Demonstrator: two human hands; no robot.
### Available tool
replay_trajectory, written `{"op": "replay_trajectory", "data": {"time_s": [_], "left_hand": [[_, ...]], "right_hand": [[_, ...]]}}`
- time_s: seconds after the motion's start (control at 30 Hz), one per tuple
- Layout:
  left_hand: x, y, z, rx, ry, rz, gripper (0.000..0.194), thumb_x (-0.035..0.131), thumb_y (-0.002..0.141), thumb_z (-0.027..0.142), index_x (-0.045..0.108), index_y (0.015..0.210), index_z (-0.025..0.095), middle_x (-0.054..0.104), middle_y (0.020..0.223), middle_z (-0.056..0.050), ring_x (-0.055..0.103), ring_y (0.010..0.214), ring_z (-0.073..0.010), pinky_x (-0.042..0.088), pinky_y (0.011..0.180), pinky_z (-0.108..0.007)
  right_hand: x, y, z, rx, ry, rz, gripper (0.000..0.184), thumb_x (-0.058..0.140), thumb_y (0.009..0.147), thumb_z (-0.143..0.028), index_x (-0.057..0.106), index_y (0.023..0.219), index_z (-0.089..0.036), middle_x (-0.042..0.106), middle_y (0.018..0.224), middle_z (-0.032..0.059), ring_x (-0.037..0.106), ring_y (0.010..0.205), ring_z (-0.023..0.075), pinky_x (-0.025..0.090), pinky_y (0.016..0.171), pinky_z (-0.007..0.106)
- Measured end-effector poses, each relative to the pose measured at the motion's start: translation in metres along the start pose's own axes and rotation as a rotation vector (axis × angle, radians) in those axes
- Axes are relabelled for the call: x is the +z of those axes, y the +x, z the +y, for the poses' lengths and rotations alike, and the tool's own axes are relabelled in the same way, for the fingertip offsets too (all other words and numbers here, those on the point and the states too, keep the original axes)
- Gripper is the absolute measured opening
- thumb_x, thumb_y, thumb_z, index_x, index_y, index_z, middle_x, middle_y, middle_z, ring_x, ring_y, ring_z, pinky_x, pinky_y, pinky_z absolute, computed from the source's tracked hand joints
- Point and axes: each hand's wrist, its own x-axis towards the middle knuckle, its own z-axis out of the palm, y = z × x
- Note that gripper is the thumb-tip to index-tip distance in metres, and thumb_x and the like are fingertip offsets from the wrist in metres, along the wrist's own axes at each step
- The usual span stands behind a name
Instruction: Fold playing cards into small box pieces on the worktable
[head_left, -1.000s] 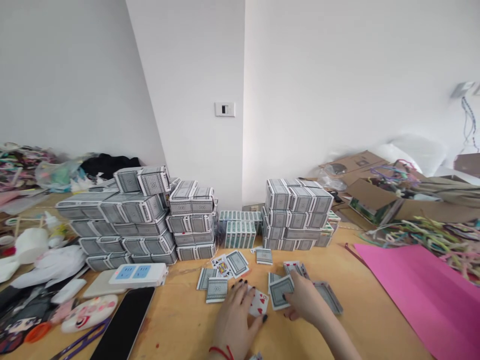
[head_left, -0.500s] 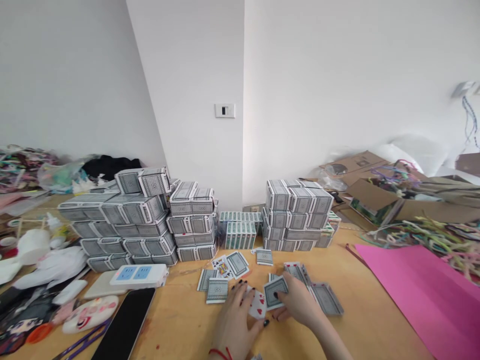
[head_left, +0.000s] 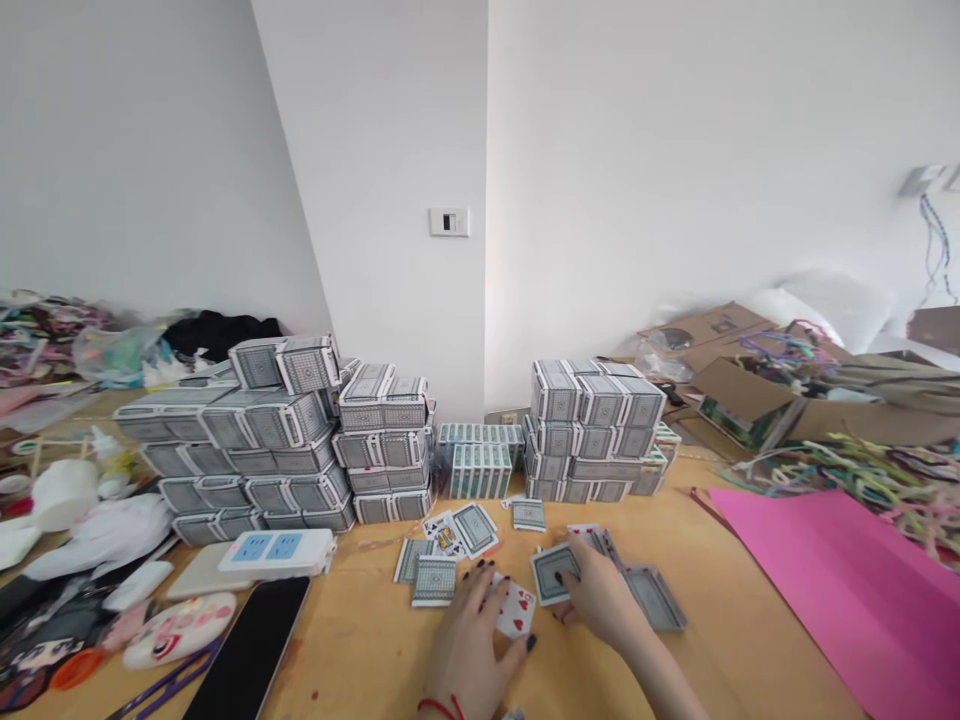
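At the lower centre of the frame, the left hand lies on the table, with a red cord around its wrist. Its fingers spread across a hearts card, which lies face up, partly hidden under them, and the thumb is near the card's lower right corner. Whether this hand pinches the card or only rests on it cannot be told.

Just to the right, the right hand grips a patterned card, back side up, with the thumb on top and the other fingers mostly out of sight. The card's left end points towards the hearts card, a little apart from it. Beside the right hand, on its right, sits a shallow open tray with a card-back pattern.

Above the left hand, a king card lies face up, partly covered by a card showing its back. Farther back, patterned blocks stand in a left stack, a middle stack and a right stack, with green-and-white boxes between the last two. A black phone lies at the lower left, and a pink sheet at the lower right.
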Motion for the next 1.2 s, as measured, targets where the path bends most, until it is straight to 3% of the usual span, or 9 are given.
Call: {"op": "replay_trajectory", "data": {"time_s": [0.13, 0.33, 0.6, 0.77, 0.97, 1.1, 1.2], "left_hand": [[0.001, 0.001, -0.003, 0.018, -0.002, 0.003, 0.052, 0.052, 0.07, 0.038, 0.047, 0.119, 0.023, 0.037, 0.133, -0.003, 0.03, 0.123, -0.0254, 0.026, 0.102, -0.042], [-0.001, 0.001, -0.002, 0.018, -0.013, 0.002, 0.054, 0.054, 0.068, 0.038, 0.047, 0.119, 0.022, 0.037, 0.133, -0.004, 0.029, 0.123, -0.0259, 0.027, 0.101, -0.042], [0.001, 0.001, -0.004, -0.02, -0.07, 0.022, 0.061, 0.055, 0.065, 0.033, 0.042, 0.123, 0.019, 0.036, 0.134, -0.005, 0.03, 0.122, -0.0242, 0.029, 0.101, -0.039], [0.002, 0.002, -0.003, -0.056, -0.071, 0.008, 0.065, 0.052, 0.065, 0.034, 0.036, 0.126, 0.017, 0.036, 0.134, -0.005, 0.029, 0.123, -0.0233, 0.029, 0.1, -0.037], [0.001, -0.001, -0.001, -0.045, -0.103, 0.012, 0.072, 0.049, 0.065, 0.025, 0.023, 0.132, 0.015, 0.031, 0.136, -0.004, 0.028, 0.124, -0.0195, 0.027, 0.102, -0.032], [0.001, 0.0, -0.001, -0.051, -0.126, 0.004, 0.073, 0.049, 0.064, 0.025, 0.022, 0.132, 0.015, 0.031, 0.136, -0.004, 0.027, 0.124, -0.02, 0.027, 0.101, -0.033], [0.001, 0.0, -0.002, -0.05, -0.139, -0.007, 0.078, 0.053, 0.061, 0.025, 0.022, 0.132, 0.015, 0.03, 0.137, -0.005, 0.026, 0.124, -0.0214, 0.027, 0.101, -0.034]], "right_hand": [[0.012, 0.001, 0.002, -0.055, -0.024, -0.035, 0.025, 0.034, 0.076, -0.005, 0.042, 0.096, -0.018, 0.065, 0.063, 0.0024, 0.063, 0.048, 0.0129, 0.041, 0.04, 0.016], [0.012, -0.001, 0.0, -0.056, -0.024, -0.002, 0.021, 0.04, 0.074, -0.008, 0.047, 0.089, -0.02, 0.067, 0.076, 0.0031, 0.065, 0.06, 0.0133, 0.044, 0.05, 0.017], [0.027, 0.004, 0.005, -0.036, 0.323, -0.144, 0.026, 0.033, 0.075, -0.01, 0.038, 0.099, -0.019, 0.064, 0.077, 0.003, 0.065, 0.055, 0.0156, 0.048, 0.045, 0.021], [0.014, 0.005, 0.002, -0.02, 0.179, 0.012, 0.026, 0.031, 0.078, -0.009, 0.037, 0.102, -0.019, 0.063, 0.067, 0.0026, 0.064, 0.053, 0.0139, 0.046, 0.045, 0.018], [0.019, 0.001, -0.002, -0.124, 0.021, 0.017, 0.025, 0.034, 0.075, -0.004, 0.042, 0.093, -0.019, 0.061, 0.061, -0.0004, 0.063, 0.049, 0.0122, 0.043, 0.044, 0.016], [0.026, 0.002, 0.001, -0.099, 0.172, -0.047, 0.025, 0.033, 0.074, -0.006, 0.04, 0.095, -0.02, 0.063, 0.074, 0.0021, 0.064, 0.051, 0.0128, 0.045, 0.042, 0.017], [0.034, 0.003, 0.004, -0.049, 0.377, -0.169, 0.026, 0.033, 0.074, -0.01, 0.037, 0.098, -0.019, 0.064, 0.067, 0.0012, 0.066, 0.056, 0.0171, 0.048, 0.046, 0.022]]}}
